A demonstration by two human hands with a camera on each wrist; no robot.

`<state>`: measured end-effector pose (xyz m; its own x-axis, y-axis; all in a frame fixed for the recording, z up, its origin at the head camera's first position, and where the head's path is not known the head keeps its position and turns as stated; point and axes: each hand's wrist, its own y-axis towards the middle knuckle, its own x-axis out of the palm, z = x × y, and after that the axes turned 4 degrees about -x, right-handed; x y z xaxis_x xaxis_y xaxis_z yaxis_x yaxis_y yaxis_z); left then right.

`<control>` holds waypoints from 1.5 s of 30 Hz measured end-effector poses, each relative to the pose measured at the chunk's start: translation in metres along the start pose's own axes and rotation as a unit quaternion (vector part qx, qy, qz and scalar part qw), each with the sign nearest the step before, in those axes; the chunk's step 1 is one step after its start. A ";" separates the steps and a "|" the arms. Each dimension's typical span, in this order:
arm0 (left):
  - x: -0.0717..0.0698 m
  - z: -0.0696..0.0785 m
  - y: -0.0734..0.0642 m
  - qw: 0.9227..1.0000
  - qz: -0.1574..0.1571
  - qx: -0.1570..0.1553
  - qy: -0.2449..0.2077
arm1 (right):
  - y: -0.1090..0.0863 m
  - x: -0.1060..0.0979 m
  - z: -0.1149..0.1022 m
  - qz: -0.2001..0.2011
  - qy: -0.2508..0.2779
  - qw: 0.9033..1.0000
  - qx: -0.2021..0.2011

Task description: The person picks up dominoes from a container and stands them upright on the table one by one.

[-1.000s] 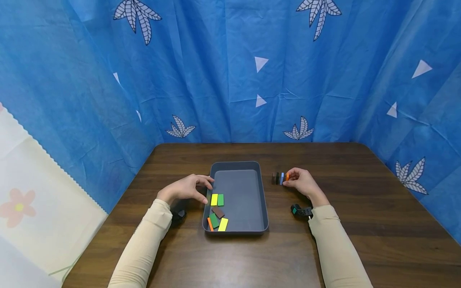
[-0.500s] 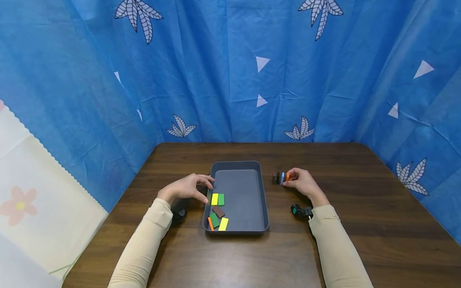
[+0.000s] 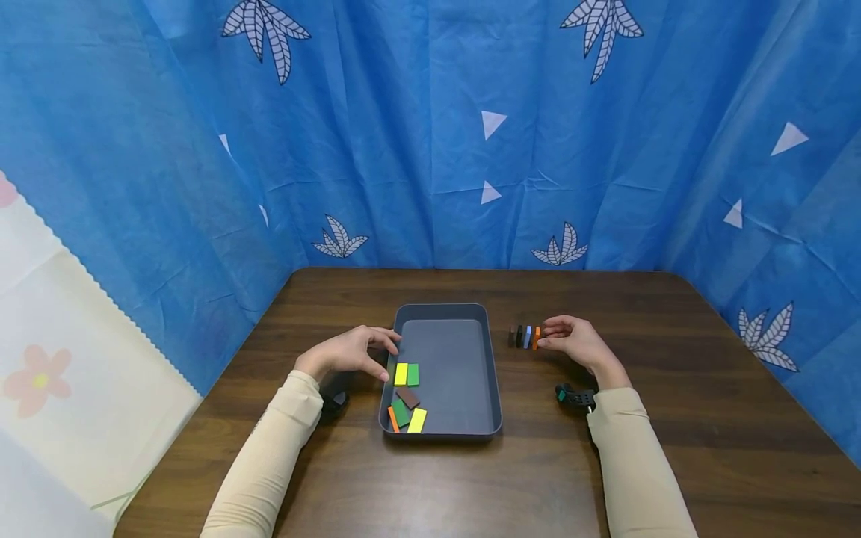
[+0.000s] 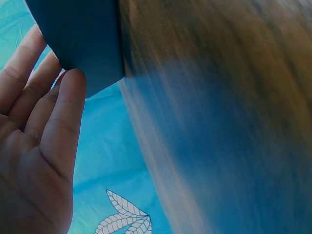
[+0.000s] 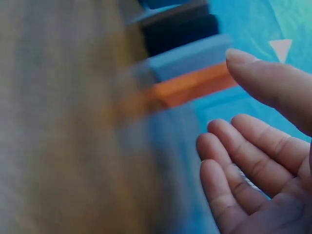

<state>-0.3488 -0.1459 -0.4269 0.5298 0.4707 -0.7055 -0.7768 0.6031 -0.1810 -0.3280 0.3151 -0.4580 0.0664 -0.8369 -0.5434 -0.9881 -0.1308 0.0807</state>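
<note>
Right fingers [image 5: 249,155] curve beside 4 upright blocks [image 3: 528,337], left fingers [image 4: 19,68] at a tray [image 3: 457,366].

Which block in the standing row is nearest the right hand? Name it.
The orange block at the row's right end, outside the tray; the light blue block, black block and dark brown block stand farther from the right hand.

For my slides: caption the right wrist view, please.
Open right hand beside an orange block, end one in a row of four.
</note>
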 end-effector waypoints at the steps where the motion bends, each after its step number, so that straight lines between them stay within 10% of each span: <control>1: 0.000 0.000 0.000 1.000 0.000 0.001 0.002 | -0.002 -0.004 -0.004 0.004 -0.004 1.000 0.001; 13: -0.001 0.004 0.002 1.000 0.006 -0.013 0.003 | -0.019 -0.023 -0.099 0.028 -0.005 0.994 -0.108; 25: 0.003 -0.003 -0.003 1.000 0.006 0.002 0.005 | 0.003 0.068 -0.172 -0.142 0.033 0.967 -0.209; 34: 0.003 -0.002 0.000 1.000 0.006 -0.005 -0.001 | 0.029 0.126 -0.171 -0.245 -0.005 0.952 -0.186; 45: 0.003 0.000 0.002 1.000 0.005 0.002 -0.002 | 0.039 0.148 -0.144 -0.259 -0.060 0.953 -0.142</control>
<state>-0.3487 -0.1440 -0.4294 0.5236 0.4788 -0.7047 -0.7806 0.6009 -0.1718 -0.3370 0.1095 -0.4148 0.5020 -0.5564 -0.6621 -0.7483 -0.6633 -0.0100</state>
